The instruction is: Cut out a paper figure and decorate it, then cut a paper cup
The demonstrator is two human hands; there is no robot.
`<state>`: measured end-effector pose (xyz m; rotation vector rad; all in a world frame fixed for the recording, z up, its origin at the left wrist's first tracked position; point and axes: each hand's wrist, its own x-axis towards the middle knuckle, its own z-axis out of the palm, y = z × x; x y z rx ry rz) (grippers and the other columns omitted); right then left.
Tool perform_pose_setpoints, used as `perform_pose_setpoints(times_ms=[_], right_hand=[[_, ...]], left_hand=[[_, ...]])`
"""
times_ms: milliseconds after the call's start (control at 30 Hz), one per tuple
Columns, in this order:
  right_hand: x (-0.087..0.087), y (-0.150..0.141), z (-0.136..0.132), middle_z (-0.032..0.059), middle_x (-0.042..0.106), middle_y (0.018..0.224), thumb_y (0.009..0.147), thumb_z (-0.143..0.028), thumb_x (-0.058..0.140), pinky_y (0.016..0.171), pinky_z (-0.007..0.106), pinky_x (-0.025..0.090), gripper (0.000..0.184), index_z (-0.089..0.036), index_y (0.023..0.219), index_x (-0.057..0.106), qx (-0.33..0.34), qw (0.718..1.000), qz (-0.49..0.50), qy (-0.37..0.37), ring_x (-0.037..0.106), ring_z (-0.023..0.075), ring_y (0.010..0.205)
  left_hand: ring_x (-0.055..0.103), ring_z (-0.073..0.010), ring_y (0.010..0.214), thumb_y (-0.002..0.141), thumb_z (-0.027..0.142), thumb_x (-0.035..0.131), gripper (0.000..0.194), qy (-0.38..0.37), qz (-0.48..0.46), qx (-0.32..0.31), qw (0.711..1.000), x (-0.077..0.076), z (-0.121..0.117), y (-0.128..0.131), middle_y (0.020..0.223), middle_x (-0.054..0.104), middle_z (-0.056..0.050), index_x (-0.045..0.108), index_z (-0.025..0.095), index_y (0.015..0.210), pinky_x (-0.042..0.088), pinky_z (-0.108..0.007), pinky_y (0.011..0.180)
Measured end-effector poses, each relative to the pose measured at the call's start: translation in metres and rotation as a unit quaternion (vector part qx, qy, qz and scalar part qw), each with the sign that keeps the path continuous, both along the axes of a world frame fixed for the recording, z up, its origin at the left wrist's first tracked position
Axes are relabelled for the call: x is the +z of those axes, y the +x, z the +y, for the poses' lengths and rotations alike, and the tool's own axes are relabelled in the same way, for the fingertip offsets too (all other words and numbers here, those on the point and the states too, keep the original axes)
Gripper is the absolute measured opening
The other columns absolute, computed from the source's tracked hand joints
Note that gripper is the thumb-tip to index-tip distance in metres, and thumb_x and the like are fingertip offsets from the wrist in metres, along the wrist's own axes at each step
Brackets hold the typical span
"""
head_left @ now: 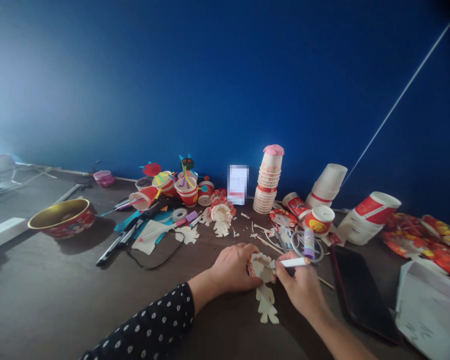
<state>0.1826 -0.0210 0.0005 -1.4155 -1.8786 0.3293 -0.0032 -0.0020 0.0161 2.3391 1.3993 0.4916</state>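
Note:
A paper doll (266, 299) cut from a paper cup, with a fringed round head and a small white body, lies near the table's front. My left hand (233, 267) is closed around the left side of its head. In my right hand (303, 290) is a white marker (294, 262) with an orange end. Its tip points at the right edge of the doll's head, though I cannot tell whether it touches. Just beyond my hands rests a similar paper doll (222, 222), among white paper scraps. A purple glue stick (308, 245) stands behind my right hand.
A black phone (360, 292) and white packet (431, 310) lie right. Stacked paper cups (268, 185) stand by the blue wall, with more cups (371, 217) farther right. At left are a red-gold bowl (62, 220), a tape roll (179, 215) and decorated cups (187, 192).

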Motion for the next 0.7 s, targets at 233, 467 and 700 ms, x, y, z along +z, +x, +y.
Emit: perform_pose_setpoints(times_ms=[233, 467, 700], right_hand=[[0.0020, -0.0009, 0.0006, 0.0012, 0.064, 0.054, 0.082, -0.032, 0.046, 0.052, 0.027, 0.043, 0.018, -0.021, 0.070, 0.054, 0.010, 1.000, -0.003, -0.023, 0.061, 0.0193, 0.050], [0.0036, -0.0009, 0.0002, 0.0001, 0.062, 0.052, 0.081, -0.032, 0.047, 0.050, 0.026, 0.043, 0.019, -0.021, 0.068, 0.054, 0.010, 1.000, 0.006, -0.018, 0.059, 0.0179, 0.048], [0.0014, 0.0002, -0.0005, 0.0001, 0.063, 0.052, 0.082, -0.031, 0.046, 0.051, 0.026, 0.043, 0.018, -0.021, 0.070, 0.054, 0.007, 1.000, 0.008, -0.009, 0.060, 0.0179, 0.049]], left_hand=[[0.060, -0.0231, 0.088, 0.056, 0.041, 0.066, 0.051, 0.001, -0.006, 0.000, 1.000, 0.0001, -0.0001, -0.0002, 0.097, 0.063, -0.003, 0.052, 0.026, 0.102, 0.046, -0.033, 0.078], [0.060, -0.0232, 0.089, 0.056, 0.041, 0.065, 0.051, 0.007, -0.003, -0.001, 1.000, -0.0019, 0.0002, 0.0000, 0.097, 0.062, -0.003, 0.052, 0.026, 0.103, 0.046, -0.033, 0.079], [0.059, -0.0235, 0.091, 0.057, 0.043, 0.065, 0.052, -0.004, -0.001, -0.001, 1.000, 0.0009, 0.0002, -0.0001, 0.098, 0.063, -0.004, 0.052, 0.025, 0.104, 0.045, -0.033, 0.079]])
